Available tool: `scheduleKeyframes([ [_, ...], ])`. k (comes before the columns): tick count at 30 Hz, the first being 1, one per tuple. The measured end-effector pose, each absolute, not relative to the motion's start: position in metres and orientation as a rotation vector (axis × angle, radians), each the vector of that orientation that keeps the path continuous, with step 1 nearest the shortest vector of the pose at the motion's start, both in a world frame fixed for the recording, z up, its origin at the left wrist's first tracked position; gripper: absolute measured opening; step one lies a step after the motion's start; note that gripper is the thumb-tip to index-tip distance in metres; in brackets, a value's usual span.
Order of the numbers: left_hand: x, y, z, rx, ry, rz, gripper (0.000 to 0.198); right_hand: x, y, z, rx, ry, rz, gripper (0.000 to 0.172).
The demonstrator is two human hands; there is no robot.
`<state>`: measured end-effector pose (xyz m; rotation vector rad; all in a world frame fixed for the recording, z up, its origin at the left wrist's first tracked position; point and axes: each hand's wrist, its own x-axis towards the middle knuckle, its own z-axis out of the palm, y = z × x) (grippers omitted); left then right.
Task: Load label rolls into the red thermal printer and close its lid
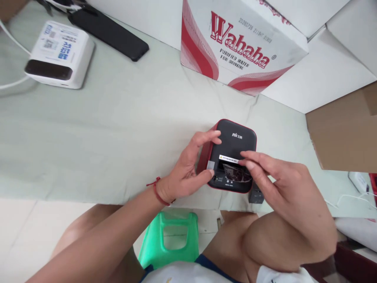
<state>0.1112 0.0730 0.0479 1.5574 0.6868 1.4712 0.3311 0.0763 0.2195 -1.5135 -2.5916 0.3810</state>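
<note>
A black device with red sides (232, 145) lies on the pale green cloth, with a white warning strip and a dark slot across its top. Clear crinkled film (235, 173) sticks out over the slot. My left hand (191, 167) rests at the device's left side, fingers apart, thumb on the lower left corner and fingertips near the upper left edge. Thumb and forefinger of my right hand (277, 181) are pinched together at the right end of the warning strip, beside the film; what they hold, if anything, is too small to make out.
A white box-shaped device (60, 55) and a black phone-like slab (108, 33) lie at the upper left. Behind stands a Wahaha carton (235, 47), with a brown carton (341, 129) at right. A green stool (169, 239) is below the table edge.
</note>
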Motion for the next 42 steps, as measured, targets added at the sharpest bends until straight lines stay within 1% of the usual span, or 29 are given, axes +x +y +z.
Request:
scheduleKeyframes([
  [2,0.112,0.074,0.049,1.458,0.685,1.444,0.079,0.33,0.072,0.224,-1.36,-2.697,0.492,0.034],
  [6,0.113,0.075,0.048,1.236,0.632,1.34,0.09,0.328,0.067,0.231,-1.172,-2.867,0.72,0.04],
  [11,0.111,0.072,0.043,1.108,0.644,1.279,0.091,0.32,0.07,0.231,-1.171,-2.865,0.625,0.038],
  [15,0.108,0.073,0.041,1.135,0.677,1.275,0.099,0.316,0.07,0.23,-1.157,-2.871,0.573,0.039],
  [20,0.11,0.078,0.033,1.11,0.646,1.244,0.114,0.318,0.068,0.231,-1.209,-2.849,0.641,0.035],
  [26,0.111,0.083,0.022,0.994,0.593,1.196,0.123,0.319,0.068,0.231,-1.233,-2.826,0.713,0.031],
  [33,0.116,0.079,0.04,0.796,0.557,1.203,0.118,0.321,0.069,0.229,-1.218,-2.83,0.638,0.035],
  [35,0.117,0.077,0.042,0.785,0.546,1.197,0.112,0.321,0.073,0.224,-1.284,-2.789,0.614,0.034],
  [39,0.116,0.07,0.041,0.796,0.551,1.171,0.094,0.313,0.096,0.2,-1.636,-2.585,0.451,0.033],
  [42,0.115,0.068,0.041,0.796,0.58,1.16,0.087,0.303,0.116,0.182,-1.955,-2.591,0.393,0.037],
])
